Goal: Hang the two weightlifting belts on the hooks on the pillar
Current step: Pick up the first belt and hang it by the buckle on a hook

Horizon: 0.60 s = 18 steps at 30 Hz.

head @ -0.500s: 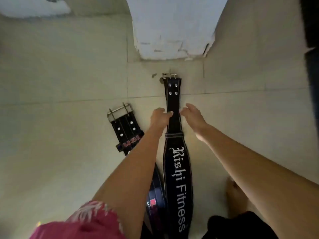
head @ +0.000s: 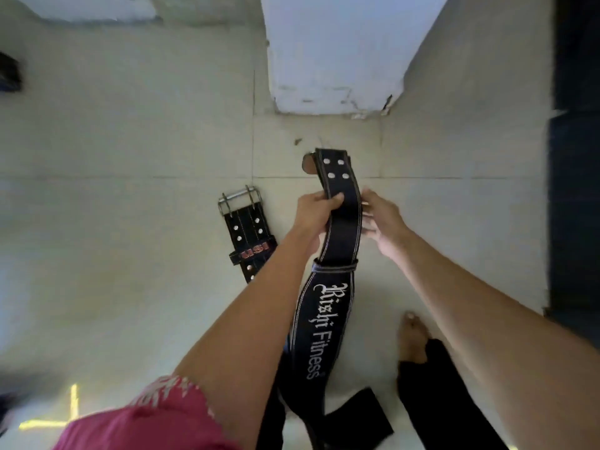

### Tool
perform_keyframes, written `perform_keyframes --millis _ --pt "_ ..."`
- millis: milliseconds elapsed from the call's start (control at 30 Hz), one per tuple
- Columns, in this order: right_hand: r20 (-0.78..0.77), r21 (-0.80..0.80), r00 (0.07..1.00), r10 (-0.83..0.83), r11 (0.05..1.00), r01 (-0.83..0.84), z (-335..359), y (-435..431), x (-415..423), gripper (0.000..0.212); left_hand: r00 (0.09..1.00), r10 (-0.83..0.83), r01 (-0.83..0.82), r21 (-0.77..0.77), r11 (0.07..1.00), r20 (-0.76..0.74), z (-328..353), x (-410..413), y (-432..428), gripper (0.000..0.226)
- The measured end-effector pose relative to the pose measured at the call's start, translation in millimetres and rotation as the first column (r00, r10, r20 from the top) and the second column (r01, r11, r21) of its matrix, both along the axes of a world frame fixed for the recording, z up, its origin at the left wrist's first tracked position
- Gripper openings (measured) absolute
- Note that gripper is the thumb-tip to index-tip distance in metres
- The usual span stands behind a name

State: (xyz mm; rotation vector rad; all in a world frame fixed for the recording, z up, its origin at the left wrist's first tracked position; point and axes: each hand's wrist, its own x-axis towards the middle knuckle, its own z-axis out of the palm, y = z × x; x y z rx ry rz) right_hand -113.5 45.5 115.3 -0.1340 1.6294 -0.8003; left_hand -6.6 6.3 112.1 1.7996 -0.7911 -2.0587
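Observation:
A black belt lettered "Rishi Fitness" is lifted off the tiled floor at its strap end. My left hand grips the strap's left edge, thumb on top. My right hand holds the strap's right edge from the side, fingers blurred. The strap end with four rivets curls upward beyond my hands; its buckle is mostly hidden behind it. A second black belt with a red "USI" label lies flat on the floor to the left, its steel buckle toward the pillar, its lower part hidden by my left forearm.
The white pillar rises just ahead, its base chipped; no hooks show in this view. My bare foot and dark trouser legs stand at the bottom right. A dark mat or panel borders the right edge.
Both hands have closed on the "Rishi Fitness" belt's strap and raised it off the floor, so its riveted end now bends upward. The USI belt has stayed in place.

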Motion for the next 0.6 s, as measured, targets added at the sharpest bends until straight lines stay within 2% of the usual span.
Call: perform_keyframes --millis 167,233,300,367,467,533,600 --pt "0.018 -0.143 1.000 -0.021 0.989 0.023 246.9 56.3 20.4 0.034 0.994 -0.078 0.077 -0.021 0.997 -0.071 256.7 23.7 58.5 0.026" --pt "0.043 -0.220 0.992 -0.118 0.967 0.125 344.8 81.0 27.3 0.030 0.985 -0.138 0.131 -0.071 0.989 -0.105 354.3 36.1 91.6 0.028" --pt "0.108 -0.327 0.962 -0.252 0.905 0.274 428.0 104.4 34.3 0.031 0.972 -0.185 0.163 -0.152 0.975 -0.144 436.3 47.6 124.2 0.033" --pt "0.144 -0.427 0.945 -0.293 0.843 0.327 493.6 128.0 40.4 0.036 0.960 -0.206 0.162 -0.223 0.961 -0.188 501.6 54.9 154.8 0.029" --pt "0.139 -0.603 0.962 -0.233 0.751 0.269 572.6 153.4 41.8 0.023 0.951 -0.220 0.119 -0.399 0.909 -0.218 576.6 55.3 182.4 0.018" --pt "0.124 -0.722 0.979 -0.163 0.662 0.202 618.5 166.7 37.8 0.025 0.947 -0.226 0.067 -0.551 0.832 -0.227 619.2 50.3 188.4 0.012" --pt "0.091 -0.810 0.992 -0.087 0.573 0.124 659.1 182.9 31.7 0.036 0.951 -0.211 -0.001 -0.685 0.728 -0.225 662.9 42.8 193.7 0.014"
